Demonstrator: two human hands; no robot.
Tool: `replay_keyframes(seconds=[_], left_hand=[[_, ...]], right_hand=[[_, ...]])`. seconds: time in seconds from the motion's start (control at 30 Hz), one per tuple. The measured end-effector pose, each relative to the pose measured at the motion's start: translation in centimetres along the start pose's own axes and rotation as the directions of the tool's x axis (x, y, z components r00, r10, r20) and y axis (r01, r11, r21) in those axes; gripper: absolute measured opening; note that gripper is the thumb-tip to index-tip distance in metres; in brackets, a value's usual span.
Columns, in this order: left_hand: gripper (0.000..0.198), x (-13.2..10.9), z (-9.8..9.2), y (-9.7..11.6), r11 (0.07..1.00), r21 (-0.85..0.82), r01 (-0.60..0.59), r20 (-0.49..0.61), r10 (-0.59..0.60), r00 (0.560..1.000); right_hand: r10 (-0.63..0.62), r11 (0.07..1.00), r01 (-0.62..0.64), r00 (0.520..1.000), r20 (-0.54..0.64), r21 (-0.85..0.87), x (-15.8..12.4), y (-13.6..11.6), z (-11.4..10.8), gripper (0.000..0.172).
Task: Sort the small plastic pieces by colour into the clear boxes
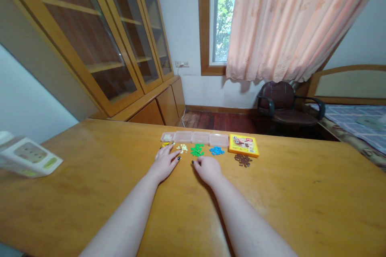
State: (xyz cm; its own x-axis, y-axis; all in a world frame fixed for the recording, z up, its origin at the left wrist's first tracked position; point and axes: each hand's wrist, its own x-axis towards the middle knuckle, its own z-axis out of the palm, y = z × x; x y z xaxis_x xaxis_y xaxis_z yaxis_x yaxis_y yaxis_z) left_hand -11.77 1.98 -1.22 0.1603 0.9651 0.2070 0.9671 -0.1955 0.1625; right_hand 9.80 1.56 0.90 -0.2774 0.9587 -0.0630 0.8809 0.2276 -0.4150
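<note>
My left hand lies palm down on the table with its fingers spread. Its fingertips reach the small yellow pieces and the pile of cream pieces, partly covering both. My right hand rests curled on the tabletop, just nearer than the green pieces; whatever its fingers may hold is hidden. Small blue pieces form a heap beyond it to the right. Brown pieces lie farther right, in front of a yellow box with a printed picture.
A row of clear plastic cases stands behind the piles. At the table's left edge is a white carton-like object. Beyond the wooden table are a glass-door cabinet, a dark armchair and a bed.
</note>
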Motion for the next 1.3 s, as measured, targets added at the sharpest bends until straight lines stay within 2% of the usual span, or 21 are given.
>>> replay_keyframes(seconds=[0.1,0.2,0.33,0.43,0.5,0.53,0.63,0.7,0.73,0.93,1.2,1.3], left_hand=[[0.036,-0.1,0.1,-0.4,0.998,-0.001,0.069,-0.015,-0.069,0.998],[0.038,0.0,0.1,-1.3,0.982,-0.005,0.191,-0.023,-0.191,0.981],[0.041,0.2,0.3,-2.7,0.938,0.06,0.342,-0.028,-0.341,0.94],[0.047,0.4,0.5,-2.7,0.896,0.118,0.428,-0.053,-0.425,0.904],[0.05,0.4,0.6,-2.1,0.901,0.129,0.414,-0.063,-0.41,0.91],[0.05,0.4,0.6,-1.6,0.919,0.125,0.373,-0.061,-0.368,0.928],[0.048,0.3,0.8,0.1,0.987,0.085,0.136,-0.018,-0.135,0.991],[0.047,0.5,1.0,1.0,0.999,0.052,-0.001,0.003,0.001,1.0],[0.046,0.7,1.1,1.2,0.999,0.044,-0.027,-0.002,0.027,1.0],[0.047,1.6,1.6,1.3,0.994,0.073,0.076,-0.039,-0.073,0.997],[0.049,1.5,1.9,1.4,0.988,0.103,0.118,-0.019,-0.117,0.993],[0.045,1.5,1.7,1.6,0.987,0.09,0.131,-0.048,-0.127,0.991]], right_hand=[[-0.005,1.0,0.005,1.0,-0.005,0.007,0.0,0.1,0.0,0.04],[-0.01,1.0,0.01,1.0,-0.012,0.004,0.0,0.2,0.1,0.04],[0.004,1.0,-0.004,1.0,-0.001,-0.003,0.0,0.2,0.0,0.038],[0.01,1.0,-0.01,1.0,0.004,0.008,0.0,0.1,-0.1,0.036],[0.005,1.0,-0.005,1.0,0.0,0.015,0.0,0.1,0.0,0.036],[0.003,1.0,-0.003,1.0,-0.004,0.016,0.0,0.1,0.0,0.036],[-0.005,1.0,0.005,1.0,-0.021,0.01,0.1,0.2,0.2,0.037],[-0.012,1.0,0.012,0.999,-0.03,0.001,0.2,0.2,0.4,0.037],[-0.015,1.0,0.015,0.999,-0.033,-0.003,0.2,0.2,0.5,0.037],[-0.026,1.0,0.026,0.998,-0.056,-0.006,0.3,0.3,0.6,0.037],[-0.013,1.0,0.012,1.0,-0.028,-0.009,0.2,0.3,0.4,0.036],[-0.005,1.0,0.005,1.0,-0.022,-0.015,0.2,0.2,0.3,0.036]])
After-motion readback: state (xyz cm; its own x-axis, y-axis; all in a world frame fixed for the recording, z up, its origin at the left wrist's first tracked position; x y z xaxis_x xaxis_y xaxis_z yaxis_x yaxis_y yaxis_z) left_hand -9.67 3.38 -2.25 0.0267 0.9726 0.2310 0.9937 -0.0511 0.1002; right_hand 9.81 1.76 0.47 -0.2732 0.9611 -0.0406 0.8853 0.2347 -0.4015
